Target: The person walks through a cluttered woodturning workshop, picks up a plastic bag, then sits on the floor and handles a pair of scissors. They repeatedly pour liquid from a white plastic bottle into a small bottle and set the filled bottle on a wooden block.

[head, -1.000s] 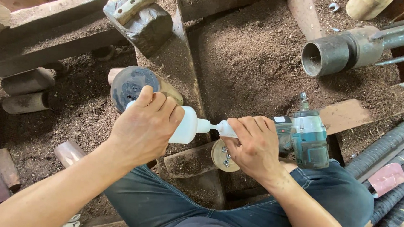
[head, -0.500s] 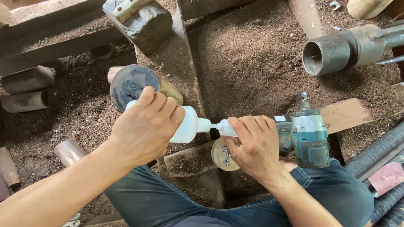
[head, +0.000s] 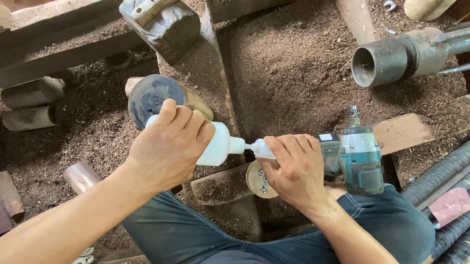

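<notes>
the left hand (head: 172,145) is wrapped round the body of a white squeeze bottle (head: 218,144), fingers curled over the top of it and clenched, so most of the bottle is buried in the palm and only its shoulder and neck stick out to the right. the bottle lies on its side, long axis running left to right, nozzle pointing toward the right hand (head: 292,170). that hand pinches the white cap (head: 261,148) at the tip between thumb and fingers; the two hands sit almost end to end along the bottle, the right one nearer the nozzle, the left one nearer the base. just beneath the right hand's fingers is a small round wooden disc (head: 258,180) with screw heads in its face, resting on a wooden block (head: 219,185) in front of the person's knees. just beside the right hand, to its right, a teal cordless driver (head: 359,160) stands with its bit up, near the jeans-clad thigh. above the left hand sits a round dark-faced wooden piece (head: 153,98), partly behind the knuckles. farther off a rusty pipe (head: 394,60) lies on the sawdust ground (head: 297,71). i can't tell whether the cap is on or off the nozzle, since the fingers cover the joint, and the bottle's base is hidden in the left palm.
</notes>
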